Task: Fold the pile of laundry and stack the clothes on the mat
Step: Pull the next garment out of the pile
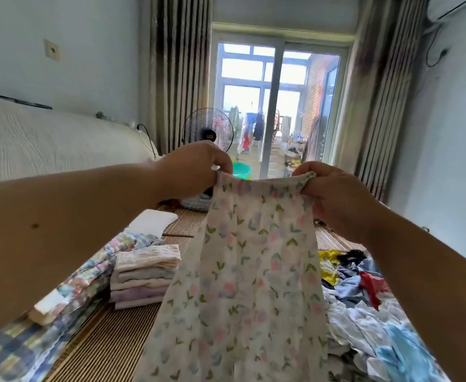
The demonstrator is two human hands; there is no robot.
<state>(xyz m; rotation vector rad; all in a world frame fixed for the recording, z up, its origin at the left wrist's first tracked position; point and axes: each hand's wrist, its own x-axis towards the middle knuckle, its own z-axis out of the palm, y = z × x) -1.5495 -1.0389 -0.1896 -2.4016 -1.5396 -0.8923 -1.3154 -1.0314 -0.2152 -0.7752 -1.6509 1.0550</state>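
Left hand (196,168) and right hand (333,197) each pinch a top corner of a floral garment (242,271), hanging it flat over the mat (110,343), likely to straighten it for folding, between the stack (146,274) left and pile (364,299) right.

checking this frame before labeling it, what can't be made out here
Head view only:
- Floral garment: hem cut off by the bottom edge, so its type is unclear.
- Unfolded laundry pile: its left part is hidden behind the garment.
- Folded stack: right edge covered by the garment.
- Left hand and right hand: fingertips buried in the waistband.
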